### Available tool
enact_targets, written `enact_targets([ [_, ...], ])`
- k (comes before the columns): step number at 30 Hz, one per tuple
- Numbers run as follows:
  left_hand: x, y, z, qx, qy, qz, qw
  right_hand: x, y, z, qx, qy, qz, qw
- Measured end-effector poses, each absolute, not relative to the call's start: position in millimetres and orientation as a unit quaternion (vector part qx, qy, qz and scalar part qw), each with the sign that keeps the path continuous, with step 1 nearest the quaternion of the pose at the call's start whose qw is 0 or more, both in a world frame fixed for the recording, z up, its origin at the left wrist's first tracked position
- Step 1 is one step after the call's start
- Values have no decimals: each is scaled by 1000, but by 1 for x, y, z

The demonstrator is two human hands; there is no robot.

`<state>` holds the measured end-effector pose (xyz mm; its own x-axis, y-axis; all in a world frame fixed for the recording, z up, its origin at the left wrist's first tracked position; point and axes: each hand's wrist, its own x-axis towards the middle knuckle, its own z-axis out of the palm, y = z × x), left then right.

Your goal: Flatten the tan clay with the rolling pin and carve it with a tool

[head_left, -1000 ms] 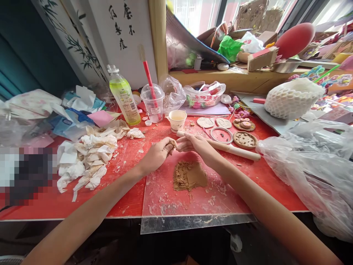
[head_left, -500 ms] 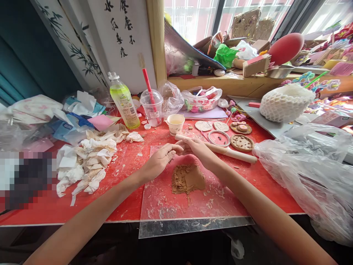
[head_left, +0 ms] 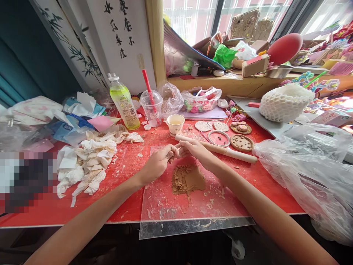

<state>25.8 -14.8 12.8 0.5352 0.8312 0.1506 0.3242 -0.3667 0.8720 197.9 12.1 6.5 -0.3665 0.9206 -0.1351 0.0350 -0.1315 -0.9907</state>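
My left hand (head_left: 160, 161) is closed, its thumb and fingers curled against the fingertips of my right hand (head_left: 195, 150). The right hand's fingers are bent and held together, pointing left. Whatever is between the fingers is hidden. Both hands hover just above a brown slab of wet clay (head_left: 194, 179), crumbly on its left and smoother on its right. Under the clay lies a clear plastic board (head_left: 165, 213) smeared with clay bits. Just behind my right hand is a pale rolling pin (head_left: 234, 152), lying aslant.
Behind the hands stand a paper cup (head_left: 175, 127), a plastic cup (head_left: 151, 106) with a red straw and a green drink bottle (head_left: 125, 105). Clay discs (head_left: 242, 142) and a ring (head_left: 219, 138) lie beyond the rolling pin. Crumpled tissues (head_left: 91, 162) are left, plastic bags (head_left: 306, 176) right.
My left fingers, stretched over the right fingertips before, have curled into a closed grip against them. The right hand has shifted only slightly. The clay looks the same.
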Motion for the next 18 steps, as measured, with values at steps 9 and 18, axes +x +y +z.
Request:
enact_targets([
  [9, 32, -14, 10, 759, 395, 293, 428, 199, 9, 12, -444, -539, 613, 370],
  [18, 30, -14, 11, 733, 398, 303, 462, 199, 10, 12, -451, -535, 616, 362],
])
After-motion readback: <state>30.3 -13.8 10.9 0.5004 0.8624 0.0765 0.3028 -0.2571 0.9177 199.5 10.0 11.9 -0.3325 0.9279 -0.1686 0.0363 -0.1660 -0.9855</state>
